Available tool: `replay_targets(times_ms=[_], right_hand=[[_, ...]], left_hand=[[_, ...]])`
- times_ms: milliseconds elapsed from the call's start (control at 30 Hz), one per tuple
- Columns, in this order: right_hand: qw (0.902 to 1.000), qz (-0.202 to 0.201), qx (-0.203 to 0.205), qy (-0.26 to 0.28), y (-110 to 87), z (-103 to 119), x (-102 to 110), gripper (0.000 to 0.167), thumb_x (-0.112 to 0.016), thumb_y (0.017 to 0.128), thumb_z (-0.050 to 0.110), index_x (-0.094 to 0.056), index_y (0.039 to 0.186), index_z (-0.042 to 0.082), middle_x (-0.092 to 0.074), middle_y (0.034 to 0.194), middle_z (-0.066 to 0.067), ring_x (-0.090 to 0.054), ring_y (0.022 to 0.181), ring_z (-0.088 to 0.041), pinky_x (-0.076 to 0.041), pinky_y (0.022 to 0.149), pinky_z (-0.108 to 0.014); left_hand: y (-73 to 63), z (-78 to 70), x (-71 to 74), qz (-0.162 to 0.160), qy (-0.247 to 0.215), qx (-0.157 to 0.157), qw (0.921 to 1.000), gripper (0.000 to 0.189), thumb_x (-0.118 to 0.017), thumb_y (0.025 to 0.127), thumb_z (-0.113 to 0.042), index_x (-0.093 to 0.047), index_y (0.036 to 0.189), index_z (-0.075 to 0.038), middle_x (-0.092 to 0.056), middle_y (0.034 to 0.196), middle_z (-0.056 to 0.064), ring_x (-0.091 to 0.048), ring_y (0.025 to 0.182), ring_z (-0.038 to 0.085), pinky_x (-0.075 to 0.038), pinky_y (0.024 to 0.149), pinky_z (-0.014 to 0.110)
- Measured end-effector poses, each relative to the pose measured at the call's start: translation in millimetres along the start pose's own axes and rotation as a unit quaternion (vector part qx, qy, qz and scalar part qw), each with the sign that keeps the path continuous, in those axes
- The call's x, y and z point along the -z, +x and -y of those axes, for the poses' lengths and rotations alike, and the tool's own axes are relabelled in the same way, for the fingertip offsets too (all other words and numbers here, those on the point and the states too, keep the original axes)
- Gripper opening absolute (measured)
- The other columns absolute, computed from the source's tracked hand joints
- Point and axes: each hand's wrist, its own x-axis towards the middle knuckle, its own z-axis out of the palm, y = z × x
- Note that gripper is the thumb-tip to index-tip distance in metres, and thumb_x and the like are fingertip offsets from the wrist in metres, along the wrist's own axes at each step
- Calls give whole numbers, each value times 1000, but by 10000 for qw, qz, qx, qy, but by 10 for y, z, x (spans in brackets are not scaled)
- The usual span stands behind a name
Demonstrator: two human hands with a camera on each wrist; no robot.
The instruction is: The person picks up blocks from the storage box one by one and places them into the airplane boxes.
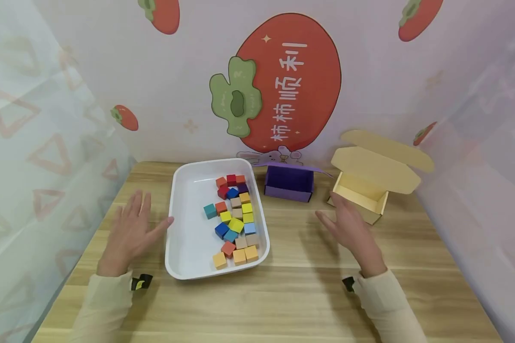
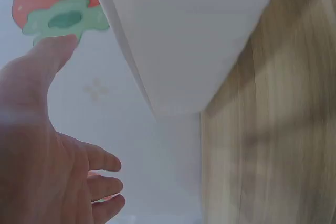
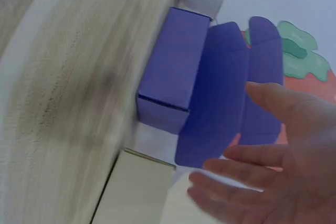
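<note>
My left hand is held with fingers spread beside the left wall of a white tray, its thumb tip right at the rim in the head view. In the left wrist view the same hand holds nothing. Several coloured wooden cubes lie loose along the tray's right half. My right hand hovers in front of two small cardboard boxes, fingers loosely extended and nothing in them. One is a purple box with its lid raised; the other, a yellow box, also has its lid up.
A wooden table bears the tray and boxes. Behind it hangs a pale backdrop with a large persimmon print. White sheets stand along both sides of the table. Each wrist wears a dark strap.
</note>
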Motion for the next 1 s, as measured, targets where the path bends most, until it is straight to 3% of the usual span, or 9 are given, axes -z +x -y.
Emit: replay_targets(times_ms=[200,267,367,433,500,600,667,933,1000], right_hand=[[9972,-290,-9,692,484,22,-79,55,-61,106,33,-61,135,-13,-71,124,-32,-70,115,-47,-57,100,-59],[9961,-348,-104,809,617,15,-121,53,-61,105,33,-64,133,-12,-73,121,-30,-72,112,-44,-58,97,-58],[9952,-427,-198,861,778,0,-191,43,-61,104,31,-68,108,-11,-71,95,-25,-68,83,-36,-57,78,-48],[9948,-561,-262,814,863,-17,-245,39,-61,102,28,-66,103,-11,-67,85,-20,-59,73,-29,-50,70,-43],[9939,-639,-394,810,929,-33,-287,39,-62,100,27,-65,106,-11,-66,85,-20,-57,72,-29,-49,70,-43],[9931,-664,-594,765,1007,-40,-343,50,-60,101,25,-62,132,-15,-73,110,-28,-71,95,-39,-58,87,-52],[9926,-576,-713,796,1038,-41,-364,53,-58,103,24,-58,136,-17,-69,123,-33,-70,107,-46,-58,93,-57],[9918,-546,-890,734,1088,-53,-460,38,-52,103,16,-67,119,-14,-69,123,-33,-70,99,-47,-58,90,-58],[9923,-570,-858,691,1089,-55,-481,33,-52,102,15,-69,109,-12,-72,113,-31,-70,90,-43,-59,82,-54]], left_hand=[[-156,-254,-28,538,-124,-198,9983,111,-54,101,-67,-8,164,12,-9,173,35,-14,160,54,-18,127,71],[-230,-343,-80,679,-87,-166,9975,114,-53,99,-71,-7,165,9,-8,174,33,-14,161,53,-20,127,71],[-330,-457,-165,775,-36,-197,9968,116,-54,97,-73,-9,166,8,-8,175,30,-14,161,51,-21,126,72],[-384,-512,-218,777,88,-241,9966,117,-56,95,-73,-10,166,7,-7,176,28,-15,161,49,-22,127,71],[-422,-546,-261,722,201,-294,9968,116,-58,95,-71,-12,166,7,-8,176,27,-15,162,48,-21,128,69],[-464,-554,-305,656,266,-260,9971,114,-61,94,-68,-13,166,7,-7,177,26,-14,162,47,-21,128,68],[-487,-552,-317,657,205,-198,9974,113,-62,95,-66,-12,166,7,-6,177,26,-13,163,47,-21,128,69],[-578,-524,-358,620,-37,-159,9979,114,-62,97,-65,-3,168,3,-1,178,22,-9,164,44,-21,129,67],[-593,-519,-373,602,-116,-145,9980,114,-62,97,-63,-2,168,2,0,178,22,-8,164,44,-22,129,67]])
